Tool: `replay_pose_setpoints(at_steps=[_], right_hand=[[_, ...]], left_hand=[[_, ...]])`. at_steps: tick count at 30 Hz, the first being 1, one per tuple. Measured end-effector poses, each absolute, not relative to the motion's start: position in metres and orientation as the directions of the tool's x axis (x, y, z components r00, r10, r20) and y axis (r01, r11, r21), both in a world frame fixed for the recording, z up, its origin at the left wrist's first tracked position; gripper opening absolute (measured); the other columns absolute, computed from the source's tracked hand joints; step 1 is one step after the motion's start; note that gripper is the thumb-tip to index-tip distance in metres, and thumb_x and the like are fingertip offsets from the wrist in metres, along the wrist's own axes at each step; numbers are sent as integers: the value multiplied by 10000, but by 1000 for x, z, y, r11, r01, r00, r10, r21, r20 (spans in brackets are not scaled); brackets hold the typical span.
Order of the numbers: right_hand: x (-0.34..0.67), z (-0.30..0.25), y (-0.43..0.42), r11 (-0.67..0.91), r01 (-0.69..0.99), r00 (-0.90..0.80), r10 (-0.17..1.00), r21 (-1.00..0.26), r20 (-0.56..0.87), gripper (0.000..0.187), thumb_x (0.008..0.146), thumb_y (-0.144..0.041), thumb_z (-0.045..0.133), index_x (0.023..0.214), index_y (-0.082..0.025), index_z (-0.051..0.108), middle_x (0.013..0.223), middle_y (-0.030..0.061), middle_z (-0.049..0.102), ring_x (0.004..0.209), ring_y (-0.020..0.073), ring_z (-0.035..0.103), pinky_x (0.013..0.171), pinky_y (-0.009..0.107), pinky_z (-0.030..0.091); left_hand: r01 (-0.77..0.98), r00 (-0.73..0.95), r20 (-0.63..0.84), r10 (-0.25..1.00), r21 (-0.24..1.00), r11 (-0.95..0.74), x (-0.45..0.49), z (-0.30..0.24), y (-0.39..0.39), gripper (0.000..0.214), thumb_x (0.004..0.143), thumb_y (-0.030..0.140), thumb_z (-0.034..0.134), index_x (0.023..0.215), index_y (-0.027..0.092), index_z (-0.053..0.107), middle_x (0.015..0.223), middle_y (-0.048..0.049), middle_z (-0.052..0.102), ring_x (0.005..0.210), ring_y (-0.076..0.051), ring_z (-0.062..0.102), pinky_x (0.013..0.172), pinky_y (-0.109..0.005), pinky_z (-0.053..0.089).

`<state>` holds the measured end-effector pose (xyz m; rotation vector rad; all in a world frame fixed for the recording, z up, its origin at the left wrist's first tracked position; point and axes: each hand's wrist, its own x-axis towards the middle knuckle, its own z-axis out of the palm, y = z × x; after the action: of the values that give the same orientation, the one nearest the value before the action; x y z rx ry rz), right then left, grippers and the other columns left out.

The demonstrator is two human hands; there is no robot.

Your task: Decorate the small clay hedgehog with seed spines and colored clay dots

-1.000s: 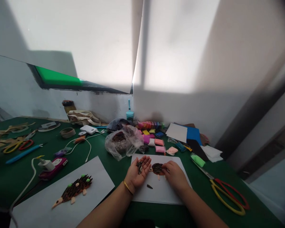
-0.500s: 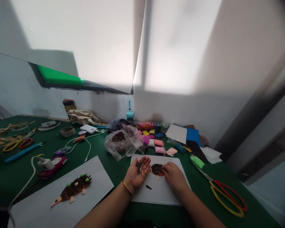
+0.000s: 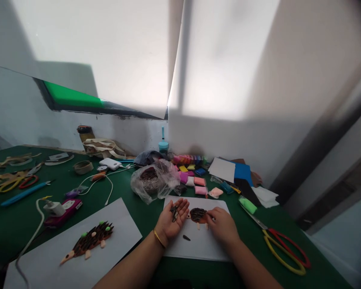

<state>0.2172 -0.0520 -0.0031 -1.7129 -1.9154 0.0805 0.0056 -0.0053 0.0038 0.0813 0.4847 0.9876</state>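
Your open left hand (image 3: 171,220) cupped dark seeds (image 3: 174,212) just left of the little hedgehog (image 3: 197,214), and your right hand (image 3: 222,225) touched its right side, fingers curled, grip unclear.

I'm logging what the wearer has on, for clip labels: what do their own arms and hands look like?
Both forearms are bare, with no sleeves in view. The left hand has a thin gold-coloured bangle at the wrist. The right hand shows no glove, watch or band; rings are too small to tell.
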Motion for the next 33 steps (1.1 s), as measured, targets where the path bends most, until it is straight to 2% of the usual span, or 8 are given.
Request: replay_pose_setpoints(at_steps=[7,13,20,24,27,30,33], right_hand=[[214,-3,-52,200,898,-46,928,-392,369,255,842,-212,472,930,-238,711,841,44,663,835,168,574,758,254,394],[215,-3,-55,208,904,-58,925,-374,375,254,844,-225,468,874,-243,720,813,43,661,814,174,577,737,268,400],[214,-4,-54,219,898,-66,925,-382,374,265,849,-225,460,909,-230,718,839,54,662,831,175,568,769,275,411],[214,-4,-53,244,890,-58,898,-386,435,261,856,-228,455,931,-210,704,844,57,649,832,176,560,772,281,402],[203,5,-56,322,864,-107,869,-387,483,244,867,-238,455,947,-211,684,853,51,638,831,173,550,771,283,391],[181,20,-58,436,822,-232,845,-368,482,216,869,-239,468,910,-228,680,845,39,633,825,167,540,770,281,377],[158,32,-54,475,810,-281,829,-344,483,192,853,-214,489,925,-239,665,891,28,635,865,168,533,788,285,358]], left_hand=[[-775,464,-343,817,289,562,5,2,-4,274,900,315,449,1018,108,585,1101,-155,642,1131,-249,558,890,-363,508],[-774,461,-343,818,296,560,6,3,-5,281,895,323,460,1010,98,582,1083,-157,648,1128,-240,560,895,-349,504],[-772,477,-335,813,283,569,5,2,-5,274,899,312,454,1006,101,593,1120,-161,632,1146,-248,546,905,-361,497],[-762,498,-316,807,285,582,5,2,-5,292,900,323,453,1034,99,585,1138,-159,624,1156,-246,537,914,-357,490],[-750,531,-282,799,282,598,6,2,-7,324,902,343,450,1074,95,567,1145,-158,620,1158,-248,535,916,-359,486],[-720,583,-243,775,289,631,7,3,-10,367,907,375,433,1119,99,548,1140,-154,622,1095,-241,578,865,-345,506],[-678,647,-202,735,289,676,9,4,-13,358,910,384,428,1106,115,559,1007,-118,669,892,-184,655,773,-289,523]])
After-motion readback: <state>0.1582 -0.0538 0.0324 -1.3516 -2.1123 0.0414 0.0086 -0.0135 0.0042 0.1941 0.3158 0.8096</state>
